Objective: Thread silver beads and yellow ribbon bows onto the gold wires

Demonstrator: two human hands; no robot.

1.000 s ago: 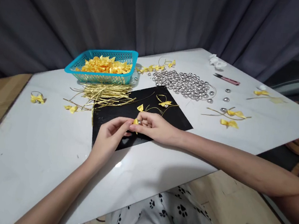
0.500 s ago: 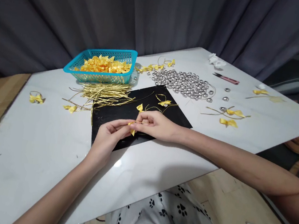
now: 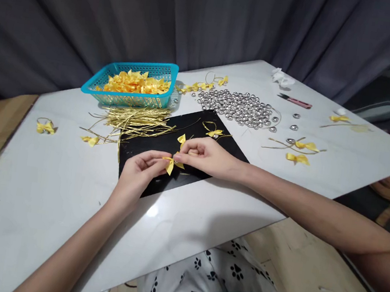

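Over the black mat (image 3: 140, 153) my two hands meet at a small yellow ribbon bow (image 3: 170, 166). My left hand (image 3: 142, 165) pinches the bow's left side between thumb and fingers. The fingertips of my right hand (image 3: 206, 156) are closed at the bow's middle, where a small shiny bead seems to sit; fingers partly hide it. Just behind my right fingers stands another yellow bow (image 3: 182, 139). Farther back on the mat lies a bow with a gold tie and bead (image 3: 214, 133).
A turquoise basket (image 3: 130, 94) of yellow bows stands at the back left, with gold twist ties (image 3: 137, 120) before it. Silver beads (image 3: 236, 107) are heaped behind the mat. Pink-handled snips (image 3: 294, 101), white scraps (image 3: 282, 78) and loose bows (image 3: 297, 158) lie to the right.
My hands have drawn slightly apart, the left one shifting a little left. More of the yellow bow now shows between them.
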